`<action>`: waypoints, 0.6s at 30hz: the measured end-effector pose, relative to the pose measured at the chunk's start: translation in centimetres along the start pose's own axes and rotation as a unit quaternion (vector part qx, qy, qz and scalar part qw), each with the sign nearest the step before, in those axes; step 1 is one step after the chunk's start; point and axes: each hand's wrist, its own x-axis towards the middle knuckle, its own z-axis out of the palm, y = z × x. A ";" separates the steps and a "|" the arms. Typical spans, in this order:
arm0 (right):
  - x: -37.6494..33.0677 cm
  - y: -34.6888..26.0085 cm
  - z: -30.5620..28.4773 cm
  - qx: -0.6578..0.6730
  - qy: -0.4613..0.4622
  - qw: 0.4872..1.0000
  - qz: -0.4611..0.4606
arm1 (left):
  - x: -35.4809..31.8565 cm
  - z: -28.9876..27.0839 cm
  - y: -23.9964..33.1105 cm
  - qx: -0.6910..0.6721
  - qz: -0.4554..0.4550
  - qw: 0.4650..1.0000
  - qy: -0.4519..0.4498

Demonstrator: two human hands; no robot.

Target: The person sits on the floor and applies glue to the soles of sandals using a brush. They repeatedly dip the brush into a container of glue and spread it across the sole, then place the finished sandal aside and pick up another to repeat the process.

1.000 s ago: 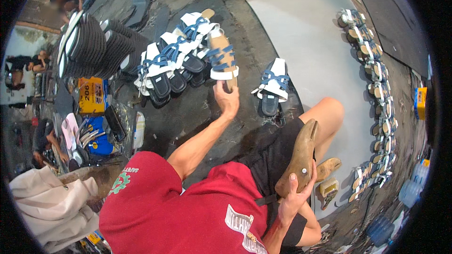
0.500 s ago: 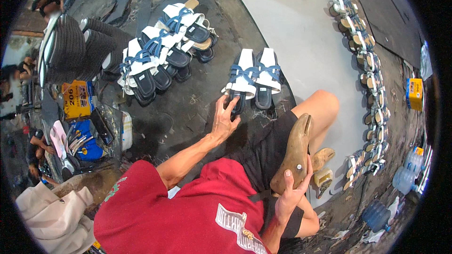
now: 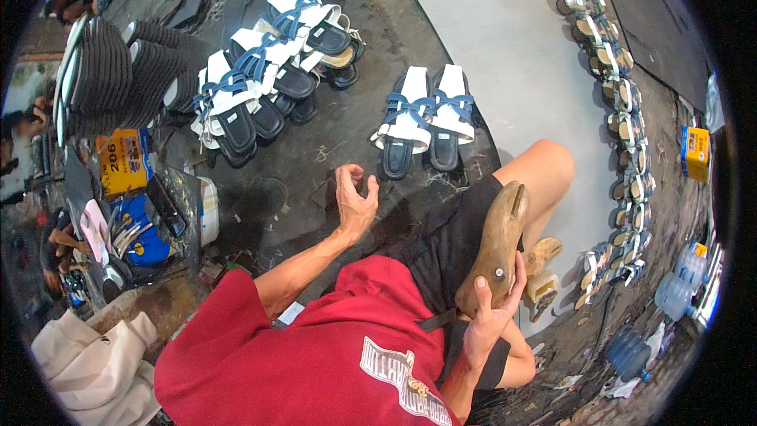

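Note:
Against my right thigh, my right hand [image 3: 490, 317] grips a brown wooden shoe last [image 3: 495, 246], its thumb and fingers on either side of the heel end. My left hand [image 3: 356, 203] hovers over the dark floor, empty, with loosely curled fingers apart from the thumb. Ahead of it and to its right, two sandals stand side by side, a left one [image 3: 408, 114] and a right one [image 3: 453, 114]. Both have white uppers, blue crossed straps and black insoles. The left hand touches neither. More wooden last pieces [image 3: 542, 255] lie beyond my right hand, beside my leg.
A heap of similar sandals [image 3: 293, 79] lies at the far left, beside stacked black soles [image 3: 102, 71]. Along the grey sheet [image 3: 505, 24] on the right runs a long row of sandals [image 3: 631, 130]. A yellow box [image 3: 124, 162] and blue bag [image 3: 143, 241] sit left. People work farther left.
My left hand has drawn away from the left sandal, back and to the left, letting it go. My right hand keeps its grip on the shoe last.

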 end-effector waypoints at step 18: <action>0.5 1.2 0.2 -0.043 -0.025 0.999 -0.011 | 10.2 1.8 -0.6 -0.239 -0.126 0.958 0.093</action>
